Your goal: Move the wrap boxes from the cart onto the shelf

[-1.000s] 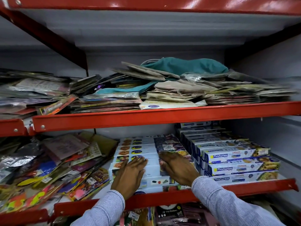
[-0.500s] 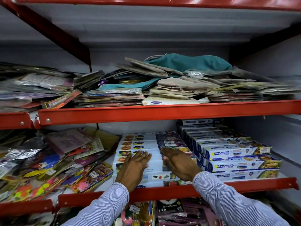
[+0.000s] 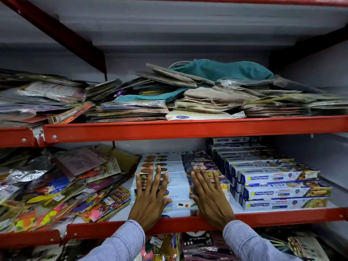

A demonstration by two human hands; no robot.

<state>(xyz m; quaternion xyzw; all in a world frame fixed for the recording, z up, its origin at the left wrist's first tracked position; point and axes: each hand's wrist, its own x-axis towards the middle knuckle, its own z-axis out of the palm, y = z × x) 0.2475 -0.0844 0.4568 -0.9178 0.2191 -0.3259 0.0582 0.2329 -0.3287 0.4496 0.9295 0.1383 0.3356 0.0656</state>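
2 hands lie flat, fingers spread and grasping nothing: the left hand (image 3: 150,196) and the right hand (image 3: 209,194) press on the light-blue cling-film wrap boxes (image 3: 178,185) stacked in the middle of the lower shelf (image 3: 282,215). Just to the right stands a stepped stack of Freshwrapp boxes (image 3: 278,178); loose packets (image 3: 56,185) crowd the left. This looks like squaring up the placed stack. Next (the cart is out of view) probably comes lifting both palms clear and turning back for more boxes.
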